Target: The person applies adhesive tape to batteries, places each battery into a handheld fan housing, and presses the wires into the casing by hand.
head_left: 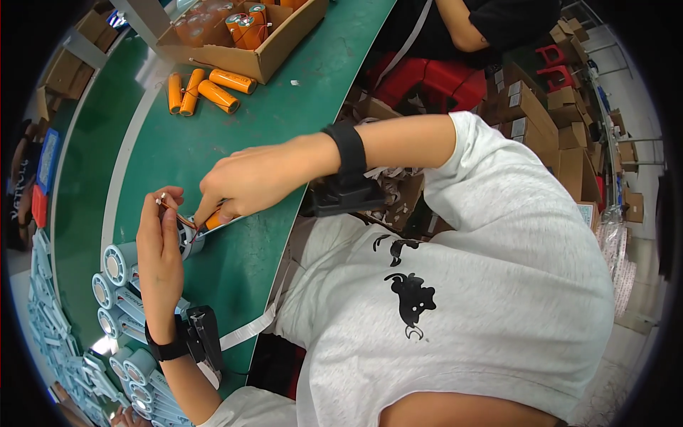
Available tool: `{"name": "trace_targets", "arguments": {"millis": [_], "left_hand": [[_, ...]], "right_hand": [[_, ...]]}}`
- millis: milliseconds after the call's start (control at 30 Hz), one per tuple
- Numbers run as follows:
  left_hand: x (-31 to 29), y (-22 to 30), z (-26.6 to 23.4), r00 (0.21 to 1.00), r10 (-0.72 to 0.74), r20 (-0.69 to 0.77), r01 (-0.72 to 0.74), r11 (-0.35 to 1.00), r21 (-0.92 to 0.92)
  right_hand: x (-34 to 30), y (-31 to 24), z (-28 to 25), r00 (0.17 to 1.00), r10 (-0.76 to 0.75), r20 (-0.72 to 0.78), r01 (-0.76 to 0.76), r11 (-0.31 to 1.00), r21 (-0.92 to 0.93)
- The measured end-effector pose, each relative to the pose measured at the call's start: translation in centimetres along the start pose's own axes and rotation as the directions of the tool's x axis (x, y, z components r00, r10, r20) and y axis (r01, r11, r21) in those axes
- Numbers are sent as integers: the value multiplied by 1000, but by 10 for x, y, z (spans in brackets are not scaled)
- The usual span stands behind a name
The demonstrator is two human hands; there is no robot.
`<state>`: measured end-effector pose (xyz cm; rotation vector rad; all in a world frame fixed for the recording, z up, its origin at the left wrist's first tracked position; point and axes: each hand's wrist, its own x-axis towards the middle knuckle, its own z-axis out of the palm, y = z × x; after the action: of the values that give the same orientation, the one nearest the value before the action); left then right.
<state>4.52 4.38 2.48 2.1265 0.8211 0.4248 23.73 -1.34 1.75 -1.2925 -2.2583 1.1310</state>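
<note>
My left hand is raised over the bench with its fingers bent round thin wires that end in a small white connector. Opposite it, my right hand points downward, fingers closed on an orange cylindrical battery, most of which the hand covers. Between the two hands a light blue round-ended housing is partly hidden behind my left fingers; whether the battery sits inside it I cannot tell. Several light blue handheld fan bodies with round grey ends lie beside my left wrist.
On the green bench, several loose orange batteries lie in front of a cardboard box holding more. More light blue fan bodies and a heap of light blue parts are at left. Another person's arm shows beyond a red stool.
</note>
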Motion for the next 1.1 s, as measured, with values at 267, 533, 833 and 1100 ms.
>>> {"name": "trace_targets", "arguments": {"millis": [267, 533, 833, 1100], "left_hand": [[3, 2, -9, 996, -28, 79, 44, 978, -206], [10, 26, -16, 949, -39, 313, -139, 839, 527], [111, -80, -194, 995, 48, -85, 32, 664, 747], [126, -201, -201, 972, -158, -174, 233, 725, 648]], "right_hand": [[8, 29, 37, 888, 37, -458, 182, 887, 425], [23, 46, 20, 970, -88, -228, 161, 932, 326], [34, 50, -53, 807, -83, -585, -286, 812, -509], [81, 58, -2, 643, -150, -751, -596, 517, -614]]}}
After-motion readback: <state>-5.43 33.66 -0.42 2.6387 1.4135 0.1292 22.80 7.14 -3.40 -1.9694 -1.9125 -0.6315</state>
